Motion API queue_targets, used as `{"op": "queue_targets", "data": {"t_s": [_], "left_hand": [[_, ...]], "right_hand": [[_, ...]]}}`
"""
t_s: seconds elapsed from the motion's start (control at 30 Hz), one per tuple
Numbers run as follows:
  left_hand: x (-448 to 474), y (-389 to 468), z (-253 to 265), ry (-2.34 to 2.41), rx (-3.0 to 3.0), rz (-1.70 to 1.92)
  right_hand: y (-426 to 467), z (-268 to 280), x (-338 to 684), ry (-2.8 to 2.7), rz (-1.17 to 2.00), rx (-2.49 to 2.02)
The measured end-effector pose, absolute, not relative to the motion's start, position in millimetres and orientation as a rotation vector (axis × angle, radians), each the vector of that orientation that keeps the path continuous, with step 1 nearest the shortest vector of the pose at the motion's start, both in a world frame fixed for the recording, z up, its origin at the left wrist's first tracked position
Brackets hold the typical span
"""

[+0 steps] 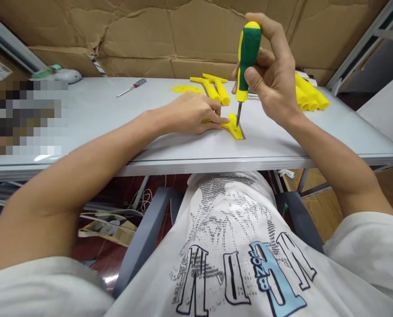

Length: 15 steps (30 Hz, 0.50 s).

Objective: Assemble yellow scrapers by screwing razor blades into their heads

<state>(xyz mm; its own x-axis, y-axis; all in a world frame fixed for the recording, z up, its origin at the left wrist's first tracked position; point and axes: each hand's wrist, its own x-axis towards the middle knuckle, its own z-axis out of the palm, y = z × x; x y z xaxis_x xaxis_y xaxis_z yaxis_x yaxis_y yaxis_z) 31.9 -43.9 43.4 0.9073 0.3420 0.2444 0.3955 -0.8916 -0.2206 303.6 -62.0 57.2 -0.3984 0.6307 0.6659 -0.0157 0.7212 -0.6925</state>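
My right hand [275,72] is closed around the green and yellow handle of a screwdriver [249,57], held nearly upright. Its metal shaft points down, and the tip meets or hovers just over a yellow plastic piece [234,127] with small holes; contact cannot be made out. My left hand [192,112] lies low over the table, its fingers closed on the other end of that piece and partly hiding it. Just beyond it are two yellow T-shaped tubes [221,90] and a flat yellow plate [187,89].
A small screwdriver [132,87] lies on the white table [97,114] to the left. Several yellow tubes [310,93] are piled at the right. A white and green object [62,75] sits at the back left. Cardboard [143,35] stands behind the table.
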Motion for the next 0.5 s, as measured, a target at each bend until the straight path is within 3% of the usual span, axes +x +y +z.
{"op": "queue_targets", "data": {"t_s": [0.17, 0.5], "left_hand": [[31, -43, 41, -0.548, -2.799, -0.308], [30, -43, 40, -0.524, -2.792, -0.354]], "right_hand": [[-63, 52, 293, -1.737, 0.54, -0.462], [-56, 51, 296, -1.754, 0.622, -0.506]]}}
